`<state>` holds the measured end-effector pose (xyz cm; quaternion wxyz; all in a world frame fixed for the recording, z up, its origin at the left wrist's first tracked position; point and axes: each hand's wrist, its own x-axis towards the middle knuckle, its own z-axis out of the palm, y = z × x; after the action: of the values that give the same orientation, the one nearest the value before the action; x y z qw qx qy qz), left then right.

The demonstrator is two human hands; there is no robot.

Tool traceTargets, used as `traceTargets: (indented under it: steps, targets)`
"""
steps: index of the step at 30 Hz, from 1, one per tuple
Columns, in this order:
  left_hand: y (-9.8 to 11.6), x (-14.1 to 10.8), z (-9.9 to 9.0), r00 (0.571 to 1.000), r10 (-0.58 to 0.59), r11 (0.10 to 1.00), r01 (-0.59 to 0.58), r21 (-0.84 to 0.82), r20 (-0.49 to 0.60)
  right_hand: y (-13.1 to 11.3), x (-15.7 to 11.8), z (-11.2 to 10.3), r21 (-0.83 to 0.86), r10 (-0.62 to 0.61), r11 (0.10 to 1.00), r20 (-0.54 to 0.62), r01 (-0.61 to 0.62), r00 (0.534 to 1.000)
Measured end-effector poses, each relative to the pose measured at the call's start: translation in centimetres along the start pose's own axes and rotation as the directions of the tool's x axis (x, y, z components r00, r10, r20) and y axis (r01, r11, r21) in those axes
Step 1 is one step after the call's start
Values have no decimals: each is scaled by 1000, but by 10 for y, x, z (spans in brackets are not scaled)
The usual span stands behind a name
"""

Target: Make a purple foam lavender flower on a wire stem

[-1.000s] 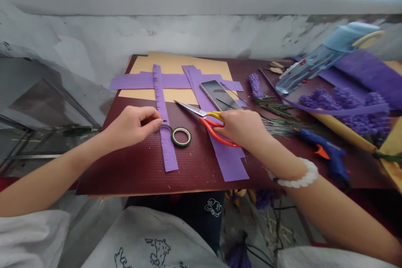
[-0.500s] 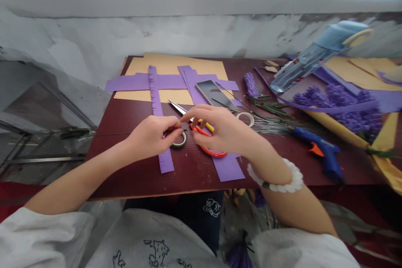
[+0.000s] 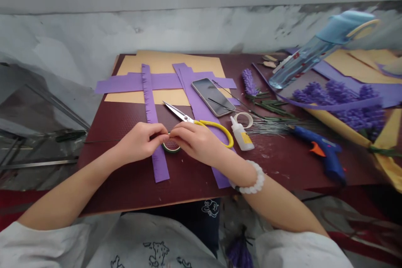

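My left hand (image 3: 143,142) is closed on a thin dark wire (image 3: 102,140), which sticks out to the left past the table edge. Pinched together, the fingertips of my right hand (image 3: 196,140) meet those of the left; what lies between them is hidden. Just below the fingertips is a roll of dark green tape (image 3: 171,150), partly covered by the hands. A fringed purple paper strip (image 3: 161,167) runs under my left hand. Beyond my right hand lie scissors (image 3: 220,127) with yellow and red handles, blades pointing up and left.
Right of the scissors are a small glue bottle (image 3: 244,137), a pale tape roll (image 3: 246,120) and a phone (image 3: 213,96). Farther right lie a blue glue gun (image 3: 323,150), wires, purple flowers (image 3: 339,96) and a tilted water bottle (image 3: 323,50). Purple strips (image 3: 122,82) cross tan paper (image 3: 169,96) behind.
My right hand has moved left and down, and its spread fingers have closed against my left fingertips. The glue bottle and more of the scissors now show. The view has shifted slightly.
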<state>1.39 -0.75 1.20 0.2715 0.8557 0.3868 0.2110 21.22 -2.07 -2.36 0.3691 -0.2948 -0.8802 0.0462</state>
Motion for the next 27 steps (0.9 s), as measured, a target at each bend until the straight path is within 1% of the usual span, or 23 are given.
traceTargets:
  steps: [3,5,6,7,8,9,10,11,12,13,14,16,18,22,25,27]
  targets:
    - [-2,-2,2,1000,10,999,-10,45,-10,-1,1,2,45,61,997,-26,-59,998]
    - [-4,-5,6,996,75,988,-66,141,-57,-2,1,3,123,149,982,-44,-143,988]
    - [-5,-6,8,987,132,970,-110,218,-90,-2,1,3,167,201,967,-46,-191,978]
    - [-6,-7,10,966,218,936,-167,311,-139,-2,2,4,210,256,947,-42,-242,966]
    - [-7,-8,12,933,317,881,-222,418,-171,-3,2,4,250,307,924,-35,-289,951]
    - [-7,-8,13,889,418,805,-270,529,-184,-4,2,4,290,352,899,-27,-329,936]
    - [-6,-8,14,846,507,715,-306,628,-165,-4,2,4,327,390,873,-22,-362,921]
    - [-5,-8,14,804,575,631,-319,707,-150,-5,2,4,362,423,847,-16,-389,906]
    - [-4,-7,13,772,623,557,-322,765,-128,-6,3,4,393,449,823,-11,-409,894]
    - [-3,-7,12,748,653,503,-318,803,-113,-7,3,4,417,468,805,-6,-423,884]
    - [-2,-6,11,734,671,470,-311,826,-106,-7,3,5,430,477,794,-4,-430,879]
    - [-1,-6,10,728,679,445,-309,841,-92,-8,2,5,425,470,802,-16,-420,882]
    - [-1,-7,10,745,661,458,-303,835,-92,-7,2,5,384,426,843,-48,-377,904]
    - [-5,-8,14,802,589,523,-283,804,-101,-5,0,6,254,287,934,-112,-252,951]
    - [-6,-8,17,819,565,526,-266,808,-98,-1,-2,5,140,163,980,-127,-145,979]
    - [-7,-8,19,824,559,513,-257,819,-92,0,-3,5,35,89,996,-102,-86,991]
